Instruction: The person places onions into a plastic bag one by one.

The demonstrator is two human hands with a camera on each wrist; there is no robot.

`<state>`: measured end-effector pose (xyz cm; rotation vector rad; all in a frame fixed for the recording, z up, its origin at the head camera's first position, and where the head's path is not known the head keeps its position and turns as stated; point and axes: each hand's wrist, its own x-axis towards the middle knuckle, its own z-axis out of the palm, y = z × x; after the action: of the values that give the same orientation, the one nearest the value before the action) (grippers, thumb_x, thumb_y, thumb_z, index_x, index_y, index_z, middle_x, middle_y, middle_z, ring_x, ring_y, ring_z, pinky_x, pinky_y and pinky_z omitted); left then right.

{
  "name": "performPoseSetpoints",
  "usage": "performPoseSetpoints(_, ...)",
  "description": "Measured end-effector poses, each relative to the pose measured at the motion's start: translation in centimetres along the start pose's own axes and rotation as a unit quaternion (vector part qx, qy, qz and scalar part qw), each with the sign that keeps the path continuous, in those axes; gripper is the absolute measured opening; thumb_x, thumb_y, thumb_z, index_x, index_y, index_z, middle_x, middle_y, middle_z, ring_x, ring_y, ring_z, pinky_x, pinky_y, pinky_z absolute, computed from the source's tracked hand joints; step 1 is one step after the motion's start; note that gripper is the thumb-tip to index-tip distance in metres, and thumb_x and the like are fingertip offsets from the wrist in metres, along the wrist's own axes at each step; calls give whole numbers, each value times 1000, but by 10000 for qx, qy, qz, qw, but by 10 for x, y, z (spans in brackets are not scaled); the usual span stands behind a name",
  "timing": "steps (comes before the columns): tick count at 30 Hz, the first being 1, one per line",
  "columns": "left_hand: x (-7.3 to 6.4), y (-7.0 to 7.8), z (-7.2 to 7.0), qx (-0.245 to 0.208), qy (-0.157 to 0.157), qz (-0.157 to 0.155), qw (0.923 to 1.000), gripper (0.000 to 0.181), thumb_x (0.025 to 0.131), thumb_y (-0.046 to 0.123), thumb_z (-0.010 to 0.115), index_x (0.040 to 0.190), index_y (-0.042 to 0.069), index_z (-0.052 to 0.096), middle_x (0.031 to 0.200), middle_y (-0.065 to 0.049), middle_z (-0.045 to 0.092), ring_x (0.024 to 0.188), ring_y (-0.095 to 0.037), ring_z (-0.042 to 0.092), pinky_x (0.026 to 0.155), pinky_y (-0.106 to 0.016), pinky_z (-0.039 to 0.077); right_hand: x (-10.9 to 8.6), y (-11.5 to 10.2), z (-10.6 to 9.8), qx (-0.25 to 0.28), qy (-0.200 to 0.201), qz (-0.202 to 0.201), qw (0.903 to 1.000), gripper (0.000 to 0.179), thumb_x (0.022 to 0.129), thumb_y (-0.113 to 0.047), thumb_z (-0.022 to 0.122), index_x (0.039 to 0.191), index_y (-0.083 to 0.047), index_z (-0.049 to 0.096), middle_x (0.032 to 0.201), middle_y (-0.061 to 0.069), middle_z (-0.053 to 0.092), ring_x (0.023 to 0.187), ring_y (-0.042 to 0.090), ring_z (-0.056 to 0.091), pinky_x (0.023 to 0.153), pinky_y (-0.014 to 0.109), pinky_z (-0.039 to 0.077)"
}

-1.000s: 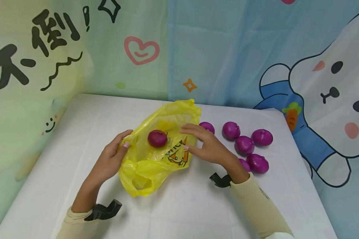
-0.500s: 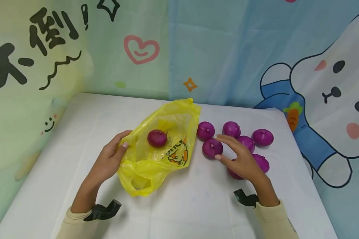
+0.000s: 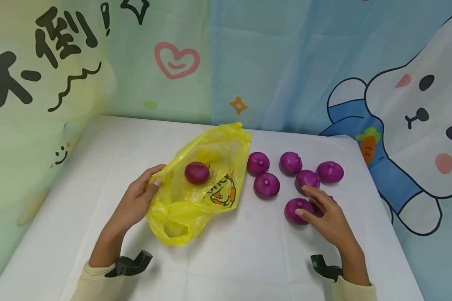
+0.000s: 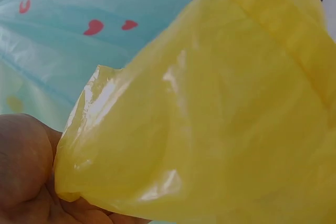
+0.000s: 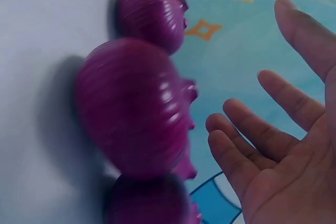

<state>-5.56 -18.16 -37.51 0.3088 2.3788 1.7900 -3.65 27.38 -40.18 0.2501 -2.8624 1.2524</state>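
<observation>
My left hand (image 3: pixel 137 199) pinches the left edge of a yellow plastic bag (image 3: pixel 181 209), thumb in front and fingers behind. In the left wrist view the bag (image 4: pixel 199 119) fills most of the picture and hides the fingers. The bag lies spread with its mouth open, and one purple onion (image 3: pixel 197 173) rests inside it. Over at the right, my right hand (image 3: pixel 329 219) hovers with fingers apart over a purple onion (image 3: pixel 298 211), partly covering another behind it. The right wrist view shows that palm (image 5: pixel 294 182) holding nothing, beside a big onion (image 5: pixel 136 108).
Several more purple onions lie between the bag and the right side, among them a pair (image 3: pixel 266 186) close to the bag and one (image 3: pixel 330 172) farthest right. A white cloth (image 3: pixel 229 267) covers the table. Behind it hangs a printed curtain (image 3: pixel 271 67).
My right hand has left the bag's right side and moved right and toward me, over the onions. The pair near the bag is now uncovered. My left hand keeps its grip on the bag.
</observation>
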Motion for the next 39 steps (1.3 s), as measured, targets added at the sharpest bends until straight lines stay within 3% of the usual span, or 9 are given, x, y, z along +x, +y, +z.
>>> performPoseSetpoints(4,-3,13,1,5,57,-36,10000,35,95,22,38,130,22,39,107,-11,53,74,-25,55,67,-31,46,-4,21,4,26,13,165,9999,62,75,-29,69,130,-18,43,129,0,40,115,20,41,87,29,35)
performPoseSetpoints(8,-4,19,2,-160,13,-13,9999,34,95,19,38,130,18,39,104,-16,53,71,-28,54,65,-32,47,-7,31,11,-159,20,385,9991,65,72,-37,69,129,-22,43,128,-2,41,117,22,38,88,36,35)
performPoseSetpoints(13,-2,5,2,-175,14,3,9998,34,95,23,39,128,25,41,102,-12,54,70,-25,55,64,-32,47,-7,38,21,-487,-155,408,9979,69,67,-43,72,129,-28,43,133,2,36,121,28,32,88,52,32)
performPoseSetpoints(16,0,-4,2,-144,29,26,9999,33,94,27,39,127,28,41,104,-9,54,72,-24,55,65,-33,47,-6,39,27,-488,-266,330,9979,69,68,-41,72,129,-26,43,135,4,34,121,30,30,88,55,30)
performPoseSetpoints(22,-1,-6,3,-91,74,1,9999,32,94,30,39,126,29,42,106,-6,54,74,-23,55,66,-33,47,-4,37,35,-464,-240,55,9986,63,71,-34,72,127,-20,45,133,4,36,121,29,31,90,52,30)
performPoseSetpoints(34,-6,-8,10,31,190,-168,9997,37,94,31,39,130,30,36,109,-6,50,75,-23,53,70,-32,46,-4,31,40,-487,-187,-50,9986,62,72,-38,70,127,-21,46,131,1,39,122,25,31,89,48,34)
performPoseSetpoints(39,-9,12,14,-9,207,-233,9995,36,95,20,37,131,20,38,113,-8,50,76,-26,52,69,-30,45,6,20,41,-365,-68,-320,9988,61,72,-37,69,127,-25,45,130,-3,40,121,20,32,87,41,37)
